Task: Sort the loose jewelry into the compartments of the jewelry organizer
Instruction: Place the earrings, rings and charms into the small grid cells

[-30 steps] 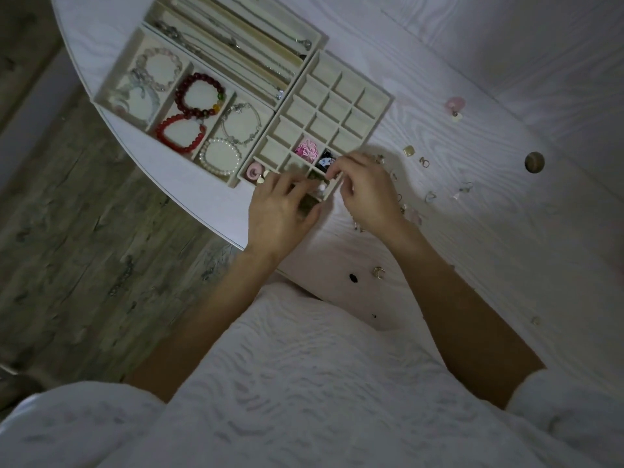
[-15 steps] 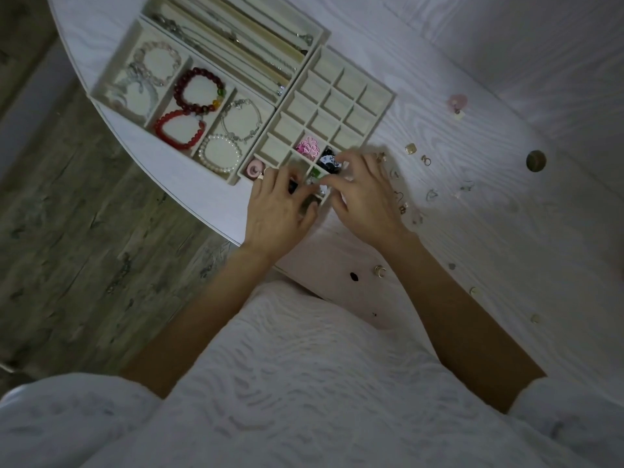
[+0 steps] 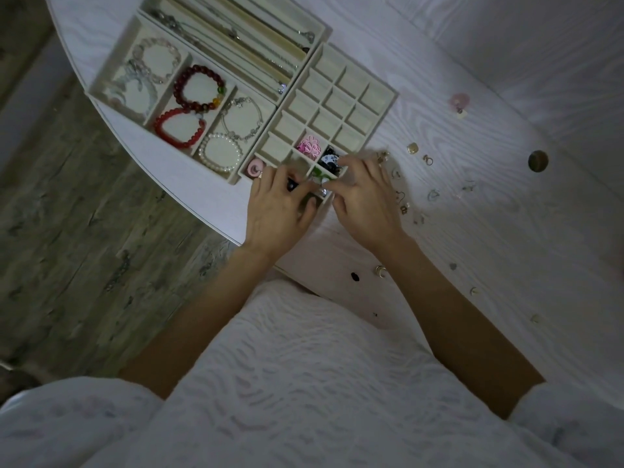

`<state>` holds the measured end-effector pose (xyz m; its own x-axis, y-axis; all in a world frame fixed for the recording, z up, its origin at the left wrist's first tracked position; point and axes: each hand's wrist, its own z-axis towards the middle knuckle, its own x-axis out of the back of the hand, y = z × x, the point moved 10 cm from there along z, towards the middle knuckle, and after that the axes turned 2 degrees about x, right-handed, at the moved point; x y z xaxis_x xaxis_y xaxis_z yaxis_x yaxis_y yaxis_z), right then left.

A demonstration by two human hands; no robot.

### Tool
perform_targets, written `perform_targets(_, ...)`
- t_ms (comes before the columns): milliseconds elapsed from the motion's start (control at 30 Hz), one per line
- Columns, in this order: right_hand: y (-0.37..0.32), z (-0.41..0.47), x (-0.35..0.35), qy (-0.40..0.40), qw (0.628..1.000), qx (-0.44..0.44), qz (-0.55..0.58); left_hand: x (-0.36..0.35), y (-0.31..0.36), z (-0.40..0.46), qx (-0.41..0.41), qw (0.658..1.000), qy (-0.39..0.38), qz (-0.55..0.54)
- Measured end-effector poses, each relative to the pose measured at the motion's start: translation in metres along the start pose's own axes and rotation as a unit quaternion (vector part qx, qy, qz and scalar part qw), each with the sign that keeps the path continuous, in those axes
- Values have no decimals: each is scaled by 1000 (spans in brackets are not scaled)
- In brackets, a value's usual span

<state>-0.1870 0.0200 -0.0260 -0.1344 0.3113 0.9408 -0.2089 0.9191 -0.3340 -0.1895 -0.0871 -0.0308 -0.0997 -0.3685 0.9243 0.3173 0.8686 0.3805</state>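
Head view — looking down on a pale wood-grain table (image 3: 489,231) with the jewelry organizer (image 3: 388,96) at its near-left edge.

Hovering together over the nearest corner of the grid tray: left hand (image 3: 275,211) and right hand (image 3: 366,204), fingertips nearly meeting above the nearest cells. Left fingers curling round something small and dark at the tips; unable to tell what. Right fingers bent and narrow, seeming to pinch a tiny pale piece by the divider — too small and dim to confirm.

Lying to the right of the right hand: the loose jewelry (image 3: 413,148), small rings and earrings scattered across the tabletop, the closest just beside the knuckles, others well apart toward the far right. Right hand clearly nearer; reaching rightward and slightly away looking like the next need. Pieces too small to judge any long axis.

Containers:
- Grid tray: holding a pink flower piece (image 3: 309,147), a black-and-white piece (image 3: 329,158), a green bead piece (image 3: 317,172), a pink ring-shaped piece (image 3: 254,167) in the left corner cell; most far cells bare.
- Bracelet tray: holding dark red beads (image 3: 199,87), bright red beads (image 3: 179,128), a pearl bracelet (image 3: 219,153), silver chain bracelets and clear-bead bracelets.
- Long tray behind: holding necklaces (image 3: 236,35) laid lengthwise.

Sitting apart at far right: a pink stone piece (image 3: 459,101) and a dark round hole (image 3: 538,161) in the tabletop.
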Motion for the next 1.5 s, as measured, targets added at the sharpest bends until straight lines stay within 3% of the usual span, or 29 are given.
perform_targets(367, 2, 1, 0, 25, 998, -45, 26, -5, 2, 6, -10, 1000, -19, 20)
perform_targets(567, 3, -4, -3, 24, 998, -26, 52, -3, 2, 6, -13, 1000, -15, 21)
perform_targets(1200, -3, -3, 2, 2, 999, -21, -48, 2, 2, 1, -19, 999, 20, -22)
perform_targets(1333, 4, -19, 27, 69, 997, -29, 3, 13, 8, 2, -42, 997, 46, -47)
perform_targets(1500, 60, -81, 69, 185, 973, -138, 4, 29, 50, 5, -132, 981, 73, -120)
